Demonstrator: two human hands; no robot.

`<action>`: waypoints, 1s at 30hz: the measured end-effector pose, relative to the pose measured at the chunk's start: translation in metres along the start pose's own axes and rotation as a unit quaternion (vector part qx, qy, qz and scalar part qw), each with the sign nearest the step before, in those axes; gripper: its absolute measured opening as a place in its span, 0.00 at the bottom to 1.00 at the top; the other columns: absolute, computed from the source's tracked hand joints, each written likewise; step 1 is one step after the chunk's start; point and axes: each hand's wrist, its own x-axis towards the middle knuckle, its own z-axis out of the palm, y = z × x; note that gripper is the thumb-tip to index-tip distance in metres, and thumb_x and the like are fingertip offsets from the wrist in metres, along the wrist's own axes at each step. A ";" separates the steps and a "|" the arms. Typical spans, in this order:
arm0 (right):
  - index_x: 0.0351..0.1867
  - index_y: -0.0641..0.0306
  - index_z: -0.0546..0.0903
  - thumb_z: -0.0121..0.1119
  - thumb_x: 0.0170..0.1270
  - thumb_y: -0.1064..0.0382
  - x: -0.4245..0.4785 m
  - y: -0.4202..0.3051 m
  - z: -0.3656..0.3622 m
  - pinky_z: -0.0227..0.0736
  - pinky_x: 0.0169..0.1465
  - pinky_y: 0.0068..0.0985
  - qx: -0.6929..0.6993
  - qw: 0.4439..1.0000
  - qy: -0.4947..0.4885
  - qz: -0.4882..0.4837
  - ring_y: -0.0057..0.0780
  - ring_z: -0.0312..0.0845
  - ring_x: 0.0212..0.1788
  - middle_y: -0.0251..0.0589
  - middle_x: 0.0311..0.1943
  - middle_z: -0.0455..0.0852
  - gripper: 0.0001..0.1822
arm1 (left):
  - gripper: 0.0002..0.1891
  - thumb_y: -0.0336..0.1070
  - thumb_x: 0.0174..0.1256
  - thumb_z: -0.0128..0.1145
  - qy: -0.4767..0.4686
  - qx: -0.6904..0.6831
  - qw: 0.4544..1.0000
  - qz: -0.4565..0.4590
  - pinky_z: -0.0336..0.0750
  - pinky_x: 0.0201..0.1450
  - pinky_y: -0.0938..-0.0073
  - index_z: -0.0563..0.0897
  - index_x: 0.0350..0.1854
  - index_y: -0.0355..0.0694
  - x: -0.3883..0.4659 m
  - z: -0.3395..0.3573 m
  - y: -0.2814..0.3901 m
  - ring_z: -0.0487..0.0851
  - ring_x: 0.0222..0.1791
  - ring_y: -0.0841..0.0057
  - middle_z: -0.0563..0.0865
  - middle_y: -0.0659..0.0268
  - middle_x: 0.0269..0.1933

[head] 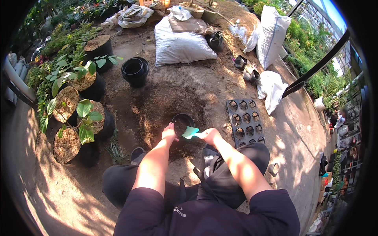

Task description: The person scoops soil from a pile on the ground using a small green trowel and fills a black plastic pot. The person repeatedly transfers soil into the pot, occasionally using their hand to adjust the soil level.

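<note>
My right hand (210,135) grips the handle of a small turquoise hand trowel (190,132). The trowel's blade points left, over the near part of a round black plastic pot (182,118). Against the left side of that pot is my left hand (169,132), its fingers at the rim and its thumb towards the near side. The pot is on dark loose soil (153,109) between my feet and its inside is dark, so I cannot tell how full it is.
Nested black pots (135,70) stand ahead on the left. A black cell tray (245,118) lies by my right knee. Large white sacks (184,48) lie beyond the soil. Potted leafy plants (66,106) line the left, and a small cup-like pot (274,168) sits at right.
</note>
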 end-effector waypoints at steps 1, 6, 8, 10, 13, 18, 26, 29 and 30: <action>0.24 0.63 0.85 0.64 0.49 0.63 0.001 0.005 0.004 0.66 0.26 0.22 -0.003 1.000 -0.003 -0.026 0.19 0.72 0.20 0.35 0.18 0.82 0.06 | 0.23 0.48 0.71 0.38 0.007 -0.003 1.000 0.001 0.79 0.23 0.73 0.64 0.66 0.49 0.001 0.002 -0.002 0.83 0.20 0.69 0.84 0.56 0.39; 0.26 0.64 0.83 0.60 0.52 0.64 -0.019 -0.003 0.006 0.56 0.18 0.22 0.252 0.957 -0.019 0.145 0.18 0.63 0.14 0.35 0.17 0.79 0.06 | 0.23 0.48 0.71 0.38 -0.011 0.004 1.000 -0.002 0.80 0.25 0.73 0.63 0.66 0.50 0.008 0.000 -0.007 0.83 0.22 0.68 0.83 0.56 0.43; 0.29 0.63 0.82 0.60 0.53 0.64 -0.023 -0.004 0.009 0.52 0.17 0.21 0.309 0.934 -0.012 0.179 0.17 0.59 0.13 0.35 0.18 0.78 0.06 | 0.23 0.49 0.71 0.38 -0.009 0.003 1.000 -0.001 0.81 0.25 0.73 0.63 0.66 0.50 0.006 0.004 -0.007 0.83 0.23 0.68 0.82 0.56 0.45; 0.30 0.62 0.81 0.59 0.54 0.64 -0.029 -0.005 0.009 0.47 0.16 0.20 0.352 0.912 -0.019 0.211 0.16 0.54 0.12 0.34 0.18 0.76 0.05 | 0.23 0.49 0.71 0.38 -0.001 0.003 1.000 0.003 0.81 0.26 0.73 0.63 0.66 0.50 0.004 0.006 -0.003 0.84 0.23 0.67 0.81 0.56 0.48; 0.29 0.61 0.80 0.58 0.55 0.64 -0.037 -0.007 0.004 0.44 0.15 0.21 0.398 0.880 -0.053 0.253 0.15 0.52 0.10 0.34 0.18 0.75 0.04 | 0.24 0.49 0.71 0.38 -0.007 0.016 1.000 -0.011 0.81 0.26 0.73 0.63 0.66 0.51 -0.001 0.006 0.001 0.84 0.24 0.67 0.81 0.57 0.48; 0.32 0.61 0.79 0.55 0.57 0.63 -0.053 -0.022 -0.002 0.44 0.14 0.22 0.422 0.861 -0.034 0.283 0.15 0.50 0.09 0.35 0.17 0.75 0.06 | 0.23 0.49 0.71 0.38 -0.006 0.042 0.999 -0.016 0.81 0.26 0.71 0.64 0.66 0.50 -0.002 0.002 0.004 0.83 0.25 0.68 0.82 0.56 0.43; 0.36 0.64 0.82 0.55 0.58 0.61 -0.062 -0.029 -0.056 0.48 0.12 0.20 0.253 0.944 -0.089 0.191 0.15 0.58 0.09 0.36 0.17 0.77 0.10 | 0.24 0.51 0.70 0.40 0.019 0.018 1.000 0.013 0.81 0.24 0.70 0.65 0.65 0.50 0.005 -0.001 -0.005 0.82 0.24 0.69 0.83 0.55 0.36; 0.34 0.64 0.81 0.57 0.59 0.59 -0.062 -0.015 -0.074 0.48 0.12 0.21 0.069 0.988 -0.089 0.110 0.15 0.59 0.09 0.35 0.17 0.77 0.10 | 0.24 0.52 0.69 0.41 0.012 0.029 0.999 0.014 0.81 0.24 0.71 0.66 0.65 0.49 -0.001 0.007 -0.003 0.82 0.24 0.70 0.83 0.56 0.37; 0.34 0.64 0.81 0.57 0.59 0.59 -0.061 -0.012 -0.075 0.48 0.12 0.21 0.087 0.986 -0.093 0.109 0.15 0.59 0.09 0.35 0.17 0.77 0.10 | 0.24 0.52 0.69 0.41 0.006 0.033 0.999 0.021 0.81 0.24 0.71 0.66 0.65 0.49 -0.002 0.006 -0.003 0.82 0.24 0.70 0.83 0.56 0.37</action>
